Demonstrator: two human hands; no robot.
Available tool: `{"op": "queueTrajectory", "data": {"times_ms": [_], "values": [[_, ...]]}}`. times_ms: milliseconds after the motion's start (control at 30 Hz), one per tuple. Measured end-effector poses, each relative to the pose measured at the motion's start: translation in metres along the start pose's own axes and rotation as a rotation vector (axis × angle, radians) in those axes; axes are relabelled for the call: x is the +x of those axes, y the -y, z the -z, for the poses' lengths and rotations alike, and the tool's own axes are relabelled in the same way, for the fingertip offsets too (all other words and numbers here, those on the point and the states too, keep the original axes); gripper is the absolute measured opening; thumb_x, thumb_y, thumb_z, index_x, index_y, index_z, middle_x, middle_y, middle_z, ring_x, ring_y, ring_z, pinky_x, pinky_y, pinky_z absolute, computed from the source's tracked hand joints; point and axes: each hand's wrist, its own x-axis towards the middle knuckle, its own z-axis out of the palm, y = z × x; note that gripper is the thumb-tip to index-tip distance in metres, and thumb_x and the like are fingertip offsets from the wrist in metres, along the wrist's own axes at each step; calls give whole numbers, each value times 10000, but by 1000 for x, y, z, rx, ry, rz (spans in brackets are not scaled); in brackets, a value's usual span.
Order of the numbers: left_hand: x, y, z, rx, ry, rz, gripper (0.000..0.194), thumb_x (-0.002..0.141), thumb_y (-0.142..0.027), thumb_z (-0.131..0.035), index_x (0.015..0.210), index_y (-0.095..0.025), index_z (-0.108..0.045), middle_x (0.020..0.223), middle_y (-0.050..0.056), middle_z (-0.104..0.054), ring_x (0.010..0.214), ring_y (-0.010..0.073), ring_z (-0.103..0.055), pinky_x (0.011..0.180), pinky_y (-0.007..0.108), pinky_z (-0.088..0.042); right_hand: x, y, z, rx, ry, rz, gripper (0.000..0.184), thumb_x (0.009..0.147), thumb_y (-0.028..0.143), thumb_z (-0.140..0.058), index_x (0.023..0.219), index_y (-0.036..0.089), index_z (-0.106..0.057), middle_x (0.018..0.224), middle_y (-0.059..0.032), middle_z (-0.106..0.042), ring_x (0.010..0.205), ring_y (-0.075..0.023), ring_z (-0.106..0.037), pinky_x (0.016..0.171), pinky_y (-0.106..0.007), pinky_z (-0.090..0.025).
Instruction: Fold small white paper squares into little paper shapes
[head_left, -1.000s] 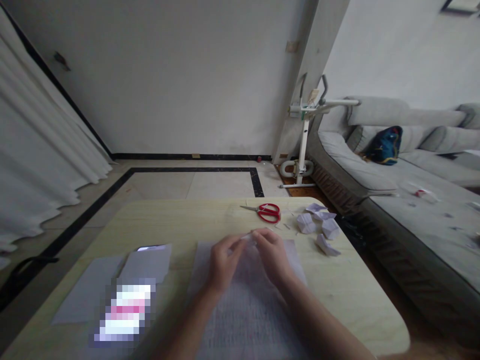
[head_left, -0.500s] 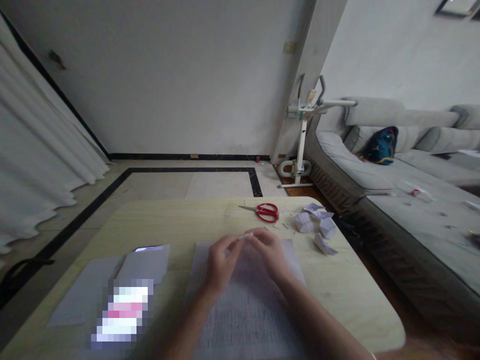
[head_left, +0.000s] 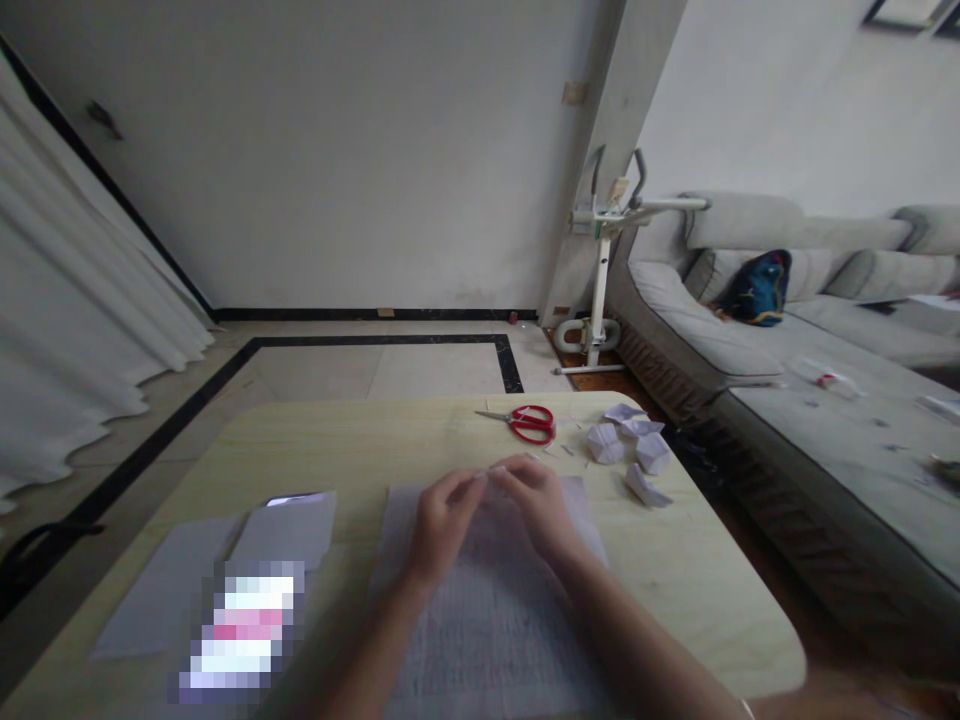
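Observation:
My left hand (head_left: 442, 525) and my right hand (head_left: 536, 505) meet over the far edge of a large printed sheet of paper (head_left: 487, 620) on the light wooden table (head_left: 360, 440). Both hands have their fingers pinched together on a small white piece of paper (head_left: 493, 470) between the fingertips. The piece is mostly hidden by the fingers.
Red-handled scissors (head_left: 529, 423) lie at the table's far edge. Several folded white paper pieces (head_left: 630, 450) sit to their right. Loose grey sheets (head_left: 285, 530) and a blurred-out item (head_left: 240, 630) lie at the left. A grey sofa (head_left: 787, 340) and an exercise bike (head_left: 600, 270) stand beyond.
The hands stay together at the same spot on the sheet, with small finger shifts. The view has drifted slightly.

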Motion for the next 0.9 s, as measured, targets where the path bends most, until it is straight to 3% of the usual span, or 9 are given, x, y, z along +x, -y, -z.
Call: {"op": "queueTrajectory", "data": {"times_ms": [200, 367, 467, 567, 700, 900], "values": [[1, -4, 1, -27, -12, 52, 242, 787, -352, -626, 839, -131, -710, 749, 40, -709, 693, 172, -642, 606, 229, -503, 1, -2, 1, -7, 24, 5, 158, 750, 348, -674, 730, 194, -700, 710, -16, -685, 692, -177, -616, 664, -288, -481], [1, -2, 1, -3, 11, 23, 233, 786, -352, -632, 849, -145, -718, 782, 36, -715, 721, 167, -641, 640, 225, -492, 2, -7, 1, -31, -8, -6, 172, 757, 340, -663, 689, 183, -675, 666, -13, -658, 638, -166, -596, 613, -278, -471], [3, -2, 2, -10, -21, 55, 240, 779, -362, -635, 825, -141, -717, 747, 30, -704, 680, 156, -626, 619, 222, -480, 2, -4, 2, -95, 1, 48, 154, 776, 325, -649, 839, 191, -694, 769, -29, -673, 703, -175, -608, 652, -289, -477], [6, -1, 5, -53, -88, 117, 262, 783, -383, -625, 805, -132, -698, 676, 18, -674, 608, 140, -599, 577, 219, -461, 0, -1, 3, -124, 24, 160, 295, 776, 277, -651, 1063, 214, -627, 920, -40, -656, 777, -170, -604, 709, -294, -480], [7, 1, 7, -134, -116, 157, 275, 794, -397, -614, 835, -133, -678, 665, 9, -659, 598, 131, -589, 570, 216, -448, -2, -4, 3, -100, 84, 169, 318, 788, 256, -634, 1095, 221, -557, 959, -43, -619, 798, -166, -591, 714, -292, -481], [5, -2, 6, -148, -37, 155, 260, 777, -373, -640, 860, -134, -695, 780, 31, -697, 707, 152, -619, 649, 229, -468, -4, -10, -1, -187, 127, 127, 370, 791, 288, -652, 1129, 224, -515, 922, -40, -622, 724, -162, -580, 626, -275, -473]]}}
